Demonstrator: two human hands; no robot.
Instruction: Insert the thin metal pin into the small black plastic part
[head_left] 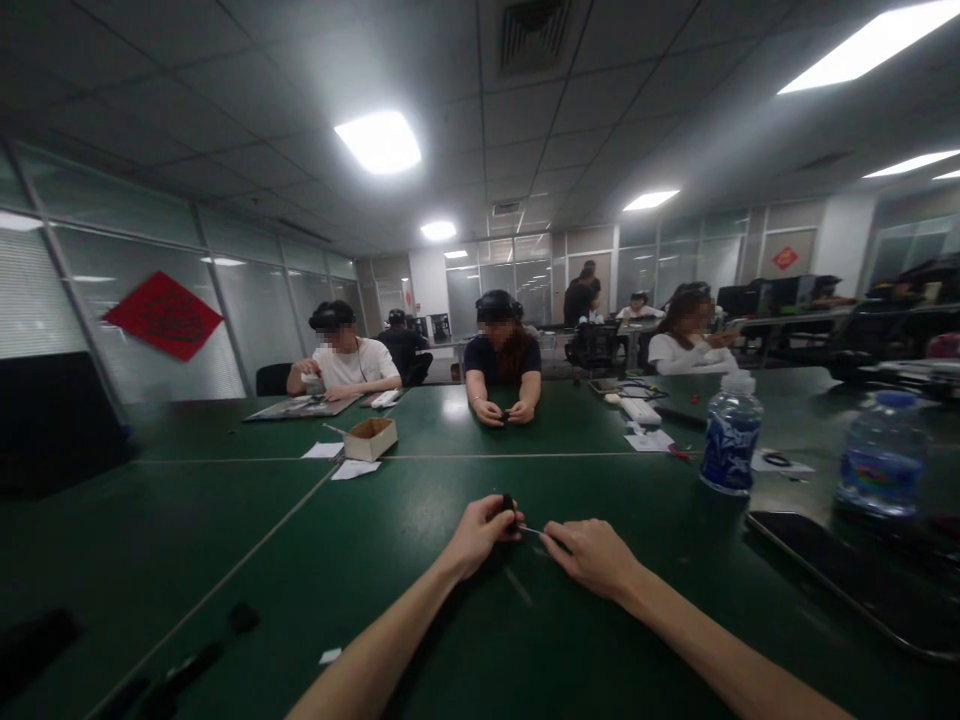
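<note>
Hands are being kept close over the green table [300,520]: a small black part [508,501] is being pinched by the left hand [480,535], a thin metal tool [531,529] is being gripped by the right hand [592,555], and careful poking is probably needed next.

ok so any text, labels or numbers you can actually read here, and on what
None can be read.
Red diamond sign on the left glass wall: dark characters, too blurred.
Small red sign on the far wall: too small.
Near bottle label: blue pattern, no legible words.
Right bottle label: blurred.
</note>
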